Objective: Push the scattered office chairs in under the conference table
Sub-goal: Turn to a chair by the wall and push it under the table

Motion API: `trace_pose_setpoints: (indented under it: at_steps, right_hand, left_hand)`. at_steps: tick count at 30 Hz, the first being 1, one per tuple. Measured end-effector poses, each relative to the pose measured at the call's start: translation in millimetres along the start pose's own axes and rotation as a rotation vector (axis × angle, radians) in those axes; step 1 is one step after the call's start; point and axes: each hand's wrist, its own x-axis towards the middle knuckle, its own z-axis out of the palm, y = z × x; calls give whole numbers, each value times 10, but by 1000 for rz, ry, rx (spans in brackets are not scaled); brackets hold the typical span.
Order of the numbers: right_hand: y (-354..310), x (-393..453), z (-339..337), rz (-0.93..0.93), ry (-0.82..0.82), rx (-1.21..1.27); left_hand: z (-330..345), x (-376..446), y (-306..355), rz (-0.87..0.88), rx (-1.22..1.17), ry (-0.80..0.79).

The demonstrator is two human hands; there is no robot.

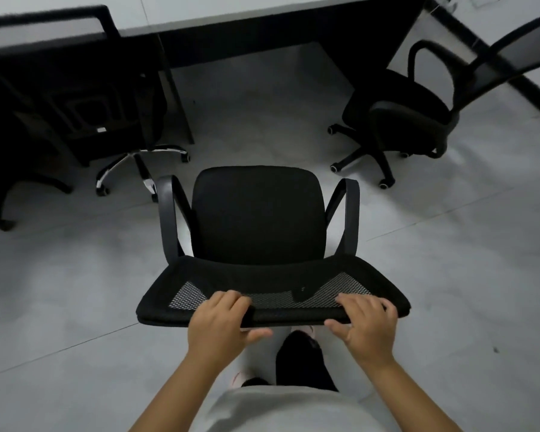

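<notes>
Both hands, left hand (pixel 223 319) and right hand (pixel 367 322), clasped on the backrest (pixel 272 294) of a chair (pixel 258 213) short of the bench (pixel 262 14) ahead; another chair (pixel 399 120) loose far right, one (pixel 131 120) tucked under far left, so roughly a third done.

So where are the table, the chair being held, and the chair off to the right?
Table (pixel 262 10), head view: on its pale top near the edge.
Held chair (pixel 258 213), head view: middle of its seat.
Right chair (pixel 409 120), head view: on its seat cushion.
</notes>
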Motion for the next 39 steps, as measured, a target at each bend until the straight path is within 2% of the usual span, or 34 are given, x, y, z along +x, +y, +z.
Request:
trace_pose_setpoints:
  at_steps: [5,10,16,20,24,28,39]
  right_hand:
    - [360,593,137,1,-49,22]
    - [671,1191,280,-3,-104,24]
    - [768,1834,502,-32,-78,42]
    - [926,2038,653,-64,-71,36]
    - [1174,2412,843,-149,2,0]
    - [1309,2937,1011,-214,0,-17]
    - [976,4174,1761,-255,-83,-28]
  left_hand:
    - [163,567,100,-75,39,-78]
    - [290,1148,182,-168,127,-46]
    - [374,1705,21,-270,207,-9]
    - [493,1936,-82,-233,184,-52]
    - [518,2291,-319,-108,131,-55]
    - [539,2700,-498,-16,159,38]
    - [609,3834,-1599,49,189,75]
